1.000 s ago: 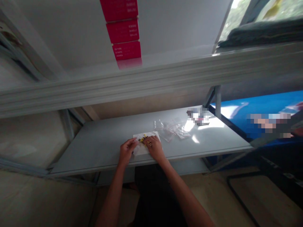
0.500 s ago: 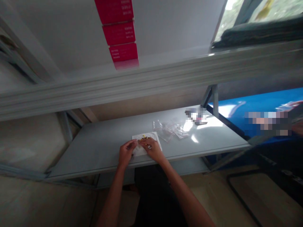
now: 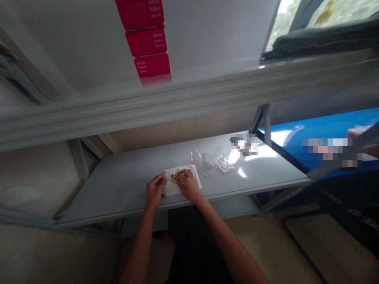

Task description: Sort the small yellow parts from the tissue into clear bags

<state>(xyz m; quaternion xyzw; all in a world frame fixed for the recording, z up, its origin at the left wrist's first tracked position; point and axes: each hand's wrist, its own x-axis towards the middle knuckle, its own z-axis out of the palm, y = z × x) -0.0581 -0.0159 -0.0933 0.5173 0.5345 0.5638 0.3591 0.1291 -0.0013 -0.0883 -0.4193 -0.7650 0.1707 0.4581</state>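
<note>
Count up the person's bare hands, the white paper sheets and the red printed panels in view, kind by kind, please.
Bare hands, the left hand and the right hand: 2
White paper sheet: 1
Red printed panels: 3
Total: 6

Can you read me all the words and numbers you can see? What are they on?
Red labels: small white print in several lines, too small and blurred to read.
Blocked-out item on the shelf: pixelated, nothing readable.
Blocked-out patch by the blue surface: pixelated, nothing readable.
</note>
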